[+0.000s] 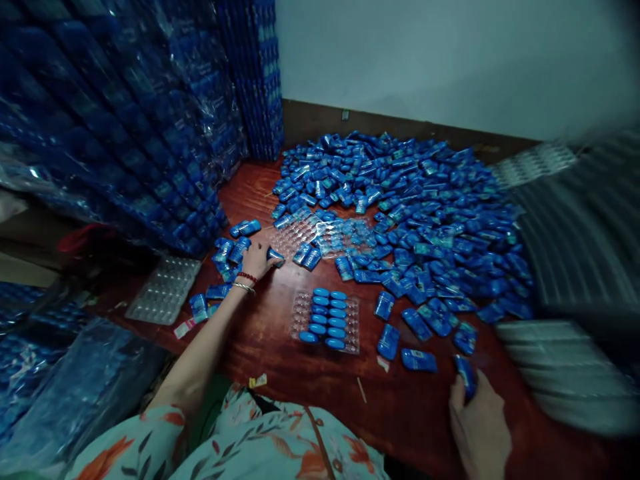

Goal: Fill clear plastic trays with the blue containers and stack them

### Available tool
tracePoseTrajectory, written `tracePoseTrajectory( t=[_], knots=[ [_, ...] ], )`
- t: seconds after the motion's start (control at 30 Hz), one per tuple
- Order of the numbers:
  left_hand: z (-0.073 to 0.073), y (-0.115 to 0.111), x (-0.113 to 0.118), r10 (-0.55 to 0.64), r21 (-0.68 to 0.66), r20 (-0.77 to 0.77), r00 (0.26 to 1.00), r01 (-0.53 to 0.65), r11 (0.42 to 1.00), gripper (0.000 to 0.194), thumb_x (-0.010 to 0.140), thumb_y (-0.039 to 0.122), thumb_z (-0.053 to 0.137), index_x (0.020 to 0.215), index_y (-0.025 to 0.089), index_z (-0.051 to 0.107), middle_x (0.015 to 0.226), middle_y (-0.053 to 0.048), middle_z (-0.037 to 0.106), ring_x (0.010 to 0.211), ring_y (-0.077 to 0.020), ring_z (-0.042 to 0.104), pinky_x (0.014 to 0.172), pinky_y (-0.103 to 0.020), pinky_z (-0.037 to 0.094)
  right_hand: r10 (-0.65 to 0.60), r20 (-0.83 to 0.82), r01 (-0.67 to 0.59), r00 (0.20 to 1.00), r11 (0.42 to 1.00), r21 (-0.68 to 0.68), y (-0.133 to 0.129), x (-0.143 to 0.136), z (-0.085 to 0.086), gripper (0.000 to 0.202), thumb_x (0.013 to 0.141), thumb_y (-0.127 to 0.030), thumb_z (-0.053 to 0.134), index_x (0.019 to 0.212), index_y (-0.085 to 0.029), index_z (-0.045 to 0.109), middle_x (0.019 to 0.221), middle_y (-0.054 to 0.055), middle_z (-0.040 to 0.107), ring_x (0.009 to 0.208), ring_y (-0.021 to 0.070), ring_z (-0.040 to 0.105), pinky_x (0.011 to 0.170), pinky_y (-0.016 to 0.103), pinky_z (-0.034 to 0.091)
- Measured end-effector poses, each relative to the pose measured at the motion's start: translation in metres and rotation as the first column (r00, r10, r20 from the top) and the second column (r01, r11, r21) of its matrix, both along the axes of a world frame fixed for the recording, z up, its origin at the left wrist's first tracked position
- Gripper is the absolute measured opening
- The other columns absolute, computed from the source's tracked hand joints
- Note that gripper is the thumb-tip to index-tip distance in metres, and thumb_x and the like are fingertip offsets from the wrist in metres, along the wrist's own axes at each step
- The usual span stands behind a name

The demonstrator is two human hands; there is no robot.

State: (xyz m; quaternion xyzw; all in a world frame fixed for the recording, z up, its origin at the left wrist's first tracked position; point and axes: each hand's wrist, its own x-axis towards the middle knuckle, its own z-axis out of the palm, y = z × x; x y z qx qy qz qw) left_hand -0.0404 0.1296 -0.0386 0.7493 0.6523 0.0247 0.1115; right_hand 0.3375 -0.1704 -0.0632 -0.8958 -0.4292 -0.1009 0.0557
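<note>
My left hand point(256, 261), with beaded and metal bracelets at the wrist, reaches over the table with its fingers closed on a small blue packet point(275, 257). At the lower right, my right hand point(481, 419) pinches another blue packet point(465, 375) between thumb and fingers. Between the hands lies a clear plastic tray point(353, 321) with several glossy blue oval pieces point(336, 323) in its two middle columns. The tray's outer cavities hold nothing. Several loose blue packets point(419, 360) are spread between this tray and my right hand.
A big heap of blue packets point(400, 180) covers the back of the red-brown table point(280, 360). Clear trays point(345, 239) lie at its front, another tray point(167, 290) at left. Wrapped blue stacks point(125, 120) rise at left; stacked trays point(575, 213) stand at right.
</note>
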Motion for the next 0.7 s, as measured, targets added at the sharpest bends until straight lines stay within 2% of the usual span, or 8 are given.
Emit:
tracePoseTrajectory(
  t=[0.13,0.23,0.3,0.37,0.47,0.53,0.63,0.7],
  knots=[
    [-0.005,-0.031,0.008,-0.118,0.043,-0.045,0.992,0.12,0.992,0.041,0.089,0.047,0.042,0.113,0.016,0.054,0.112,-0.016,0.054,0.107,-0.0307,0.047,0.085,-0.041,0.035,-0.056,-0.206,0.061,0.977,0.998,0.017,0.003,-0.014,0.006,0.059,0.086,-0.05,0.032,0.124,-0.009,0.051,0.077,0.015,0.064,0.053,0.0239,0.057,0.048,0.032,0.04],
    [-0.013,-0.058,0.011,-0.229,0.109,-0.048,0.972,0.233,0.966,0.037,0.089,0.044,0.044,0.112,0.017,0.053,0.115,-0.015,0.054,0.106,-0.0297,0.048,0.087,-0.043,0.034,-0.076,-0.428,0.156,0.901,0.976,0.155,0.006,-0.022,0.005,0.06,0.083,-0.054,0.037,0.121,-0.011,0.056,0.075,0.011,0.065,0.05,0.0194,0.056,0.049,0.031,0.042],
    [-0.02,-0.071,0.01,-0.265,0.142,-0.001,0.964,0.263,0.954,0.033,0.089,0.041,0.045,0.108,0.016,0.052,0.113,-0.015,0.055,0.104,-0.0285,0.049,0.089,-0.044,0.034,-0.047,-0.65,0.265,0.758,0.934,0.24,0.007,-0.024,0.004,0.06,0.079,-0.056,0.045,0.116,-0.011,0.06,0.066,0.007,0.064,0.048,0.0165,0.054,0.05,0.029,0.044],
    [-0.026,-0.077,0.008,-0.256,0.152,0.062,0.965,0.244,0.958,0.029,0.089,0.039,0.046,0.102,0.014,0.052,0.104,-0.014,0.058,0.099,-0.0275,0.052,0.088,-0.045,0.035,0.013,-0.835,0.404,0.55,0.871,0.28,0.007,-0.024,0.005,0.06,0.074,-0.056,0.054,0.112,-0.011,0.062,0.056,0.002,0.06,0.045,0.0145,0.053,0.048,0.027,0.045],
    [-0.031,-0.081,0.005,-0.237,0.145,0.184,0.954,0.212,0.966,0.025,0.089,0.034,0.047,0.099,0.012,0.052,0.093,-0.012,0.061,0.092,-0.026,0.055,0.087,-0.044,0.039,0.159,-0.923,0.514,0.351,0.791,0.332,0.008,-0.023,0.014,0.061,0.063,-0.054,0.068,0.108,-0.013,0.061,0.068,0.003,0.065,0.052,0.0145,0.058,0.051,0.028,0.049],
    [-0.032,-0.084,0.007,-0.263,0.165,0.316,0.912,0.22,0.961,0.028,0.089,0.03,0.047,0.11,0.012,0.051,0.1,-0.013,0.062,0.096,-0.0249,0.056,0.087,-0.041,0.041,0.218,-0.916,0.427,0.338,0.831,0.356,0.012,-0.026,0.024,0.058,0.057,-0.049,0.075,0.104,-0.015,0.062,0.081,0.005,0.068,0.062,0.0161,0.063,0.06,0.029,0.053],
    [-0.03,-0.093,0.01,-0.278,0.22,0.526,0.804,0.187,0.957,0.038,0.09,0.03,0.045,0.125,0.014,0.045,0.119,-0.013,0.057,0.107,-0.0221,0.054,0.09,-0.036,0.043,0.274,-0.834,0.141,0.48,0.914,0.381,0.027,-0.04,0.04,0.047,0.06,-0.043,0.075,0.098,-0.019,0.064,0.087,0.005,0.069,0.07,0.017,0.065,0.069,0.03,0.053],
    [-0.027,-0.1,0.01,-0.219,0.199,0.608,0.763,0.121,0.972,0.037,0.091,0.033,0.043,0.124,0.016,0.05,0.116,-0.011,0.059,0.101,-0.0203,0.057,0.086,-0.034,0.046,0.343,-0.75,-0.016,0.565,0.914,0.406,0.044,-0.054,0.046,0.037,0.067,-0.044,0.069,0.095,-0.02,0.065,0.082,0.003,0.069,0.066,0.0153,0.063,0.066,0.028,0.052]
  ],
)
